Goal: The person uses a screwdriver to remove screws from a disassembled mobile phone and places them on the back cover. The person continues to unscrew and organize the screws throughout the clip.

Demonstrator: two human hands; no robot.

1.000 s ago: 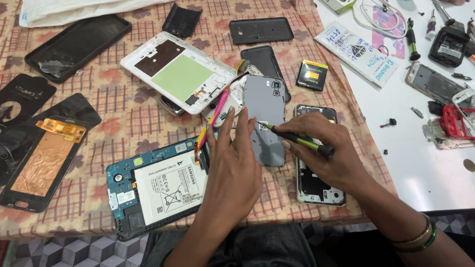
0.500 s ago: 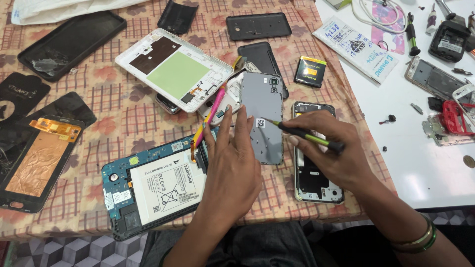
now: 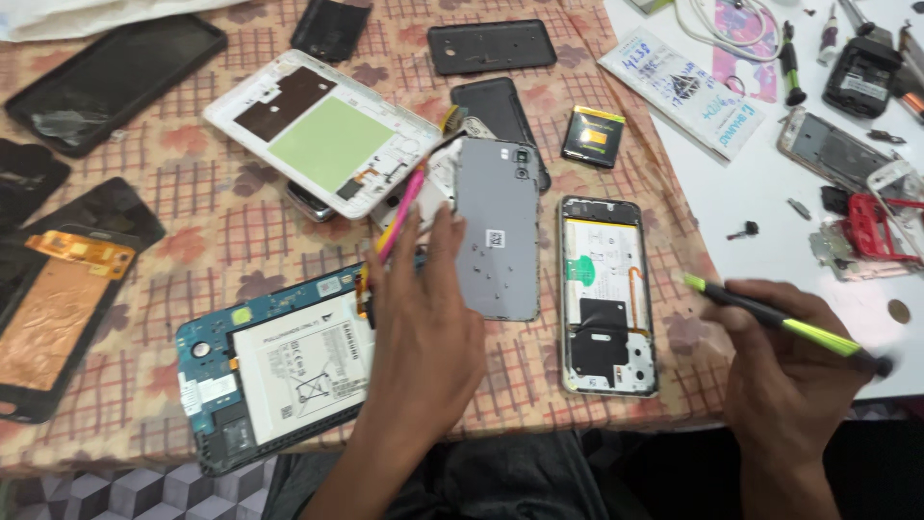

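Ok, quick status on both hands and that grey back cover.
Left hand steadying grey back cover. Right hand holds screwdriver, off to the side. Opened phone alongside.

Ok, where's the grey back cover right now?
Head view, centre: the grey back cover lies under the left hand fingertips, just left of the opened phone.

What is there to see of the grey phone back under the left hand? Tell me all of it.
The grey phone back is a flat, matt grey panel, probably metal or plastic, with rounded corners. It lies flat on the patterned cloth, long side running away from the person. A small dark camera opening sits near its far end, a small white sticker near the middle, and tiny specks, perhaps screws, lie on its lower half. The left hand rests its fingertips on its left edge. An opened phone lies just to its right.
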